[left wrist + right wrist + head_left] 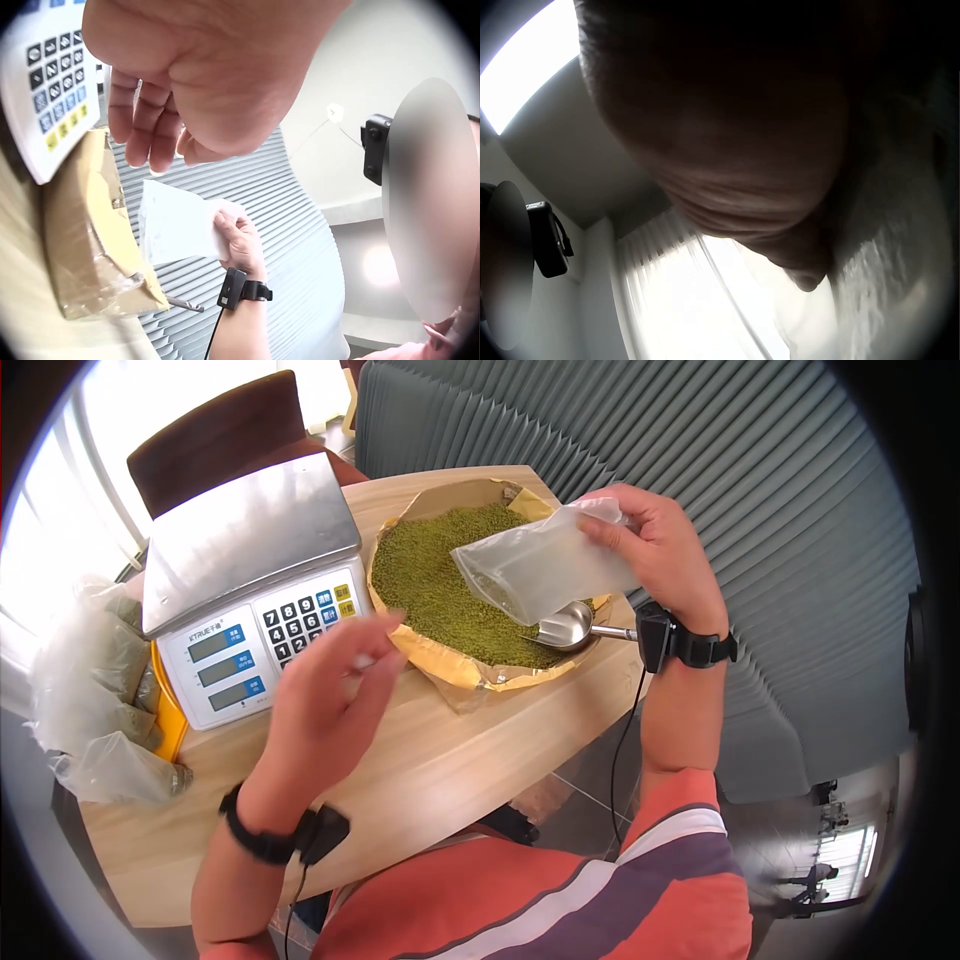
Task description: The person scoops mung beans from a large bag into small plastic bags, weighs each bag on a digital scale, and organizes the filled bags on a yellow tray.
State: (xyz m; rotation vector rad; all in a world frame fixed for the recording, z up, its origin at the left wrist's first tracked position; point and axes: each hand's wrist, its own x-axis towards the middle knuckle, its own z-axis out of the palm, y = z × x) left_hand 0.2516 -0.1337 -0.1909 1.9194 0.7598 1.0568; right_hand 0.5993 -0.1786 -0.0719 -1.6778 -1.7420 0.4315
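My right hand pinches an empty-looking clear plastic bag between thumb and fingers, above a brown paper sack. Small green beans, which look like mung beans, fill the sack. A metal scoop lies at the sack's near right rim, its handle pointing right. Left of the sack, in front of the scale's keypad, my left hand is raised with loosely bent fingers and nothing in them. The left wrist view shows its fingers hanging down, with the plastic bag beyond.
A digital scale with a steel pan stands left of the sack on the wooden table. Filled plastic bags sit at the scale's left side. Behind the table are a brown chair and a grey pleated curtain.
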